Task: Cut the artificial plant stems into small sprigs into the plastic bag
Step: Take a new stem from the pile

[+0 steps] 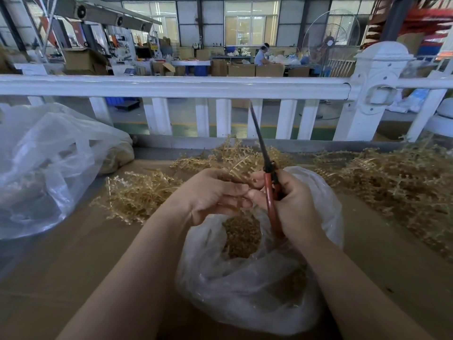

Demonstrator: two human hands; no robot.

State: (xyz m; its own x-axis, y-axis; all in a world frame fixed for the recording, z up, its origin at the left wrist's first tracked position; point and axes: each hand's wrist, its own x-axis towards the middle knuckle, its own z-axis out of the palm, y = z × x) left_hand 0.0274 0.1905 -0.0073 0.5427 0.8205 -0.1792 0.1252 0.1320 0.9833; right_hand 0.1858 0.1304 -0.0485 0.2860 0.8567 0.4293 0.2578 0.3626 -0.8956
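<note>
My left hand holds a tan artificial plant stem above the open plastic bag. My right hand grips red-handled scissors, whose dark blades point up and away towards the railing. Both hands meet over the bag's mouth. Inside the bag lies a heap of small cut sprigs. The part of the stem inside my left palm is hidden.
Loose tan stems lie in piles on the cardboard-covered table, at left and right. A second large plastic bag sits at far left. A white railing runs behind the table. A person works at a distant table.
</note>
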